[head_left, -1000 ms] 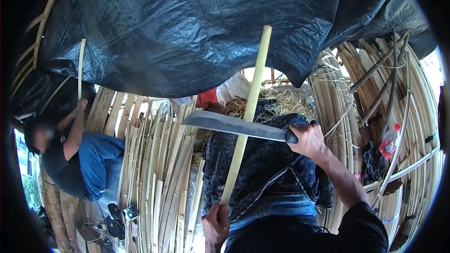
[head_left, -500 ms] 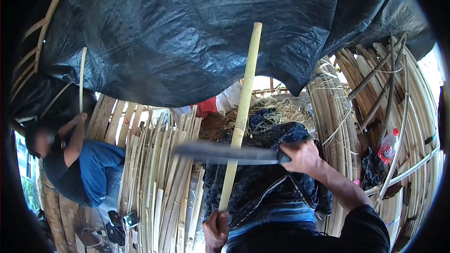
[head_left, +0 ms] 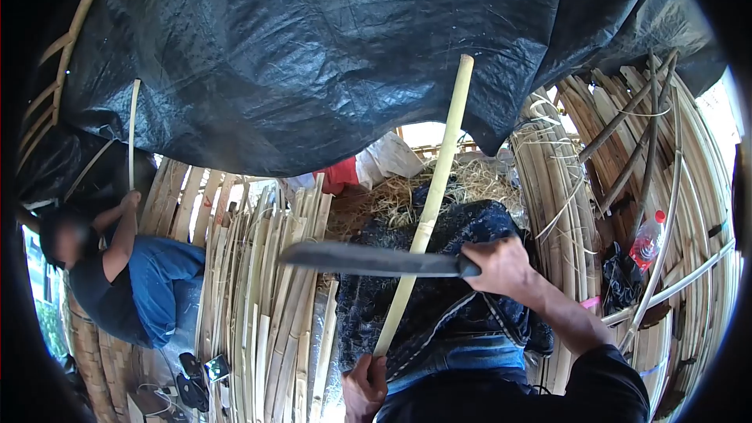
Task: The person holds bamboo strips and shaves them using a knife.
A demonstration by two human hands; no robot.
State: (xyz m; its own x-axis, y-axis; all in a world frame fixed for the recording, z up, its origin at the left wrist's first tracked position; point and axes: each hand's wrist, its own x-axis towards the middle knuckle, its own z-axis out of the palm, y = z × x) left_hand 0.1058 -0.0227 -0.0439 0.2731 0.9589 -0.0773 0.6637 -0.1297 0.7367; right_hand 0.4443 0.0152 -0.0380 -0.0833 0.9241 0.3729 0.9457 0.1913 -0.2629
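Note:
My right hand [head_left: 501, 266] grips the handle of a machete [head_left: 360, 257], its dark blade pointing left and crossing in front of a long bamboo strip [head_left: 441, 176]. At the strip's lower end, my left hand [head_left: 365, 385] is closed around it. The strip leans up and to the right, its tip in front of the black tarp. Whether the blade touches the strip or only passes over it, I cannot tell. A dark patterned cloth [head_left: 478, 231] covers my lap beneath both.
Bundled bamboo slats [head_left: 266, 298] stand at left, more slats [head_left: 552, 211] at right. Another person [head_left: 129, 274] sits at far left holding a strip. A black tarp [head_left: 313, 63] hangs ahead. Shavings [head_left: 486, 176] lie beyond my lap; a red-labelled bottle [head_left: 648, 241] is at right.
The bamboo strip's upper end has swung to the right and slightly down. The machete blade remains across the strip, now less blurred. The left hand still grips the lower end.

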